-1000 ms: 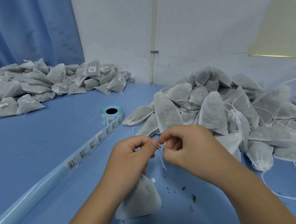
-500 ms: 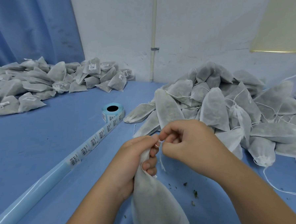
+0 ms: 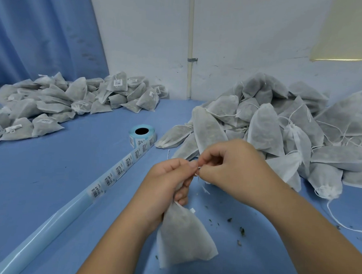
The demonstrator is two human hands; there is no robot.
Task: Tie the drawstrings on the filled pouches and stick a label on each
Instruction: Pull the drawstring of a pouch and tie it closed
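A white filled pouch [image 3: 183, 239] hangs from my left hand [image 3: 169, 182], which grips its gathered neck above the blue table. My right hand [image 3: 235, 162] pinches the thin white drawstring [image 3: 197, 171] at the pouch's top, fingertips meeting those of the left hand. A blue label roll [image 3: 142, 134] stands behind my hands. Its strip of barcode labels [image 3: 119, 169] runs toward the lower left.
A heap of unlabelled pouches [image 3: 281, 129] with loose strings lies at the right. A pile of labelled pouches [image 3: 58, 103] lies at the far left by a blue curtain. Empty backing strip [image 3: 43, 232] crosses the blue table [image 3: 47, 182]. Herb crumbs [image 3: 241, 231] lie below my right forearm.
The pouch swung up from lying low under my left wrist and now hangs from my left hand. Both hands stayed together at the drawstring.
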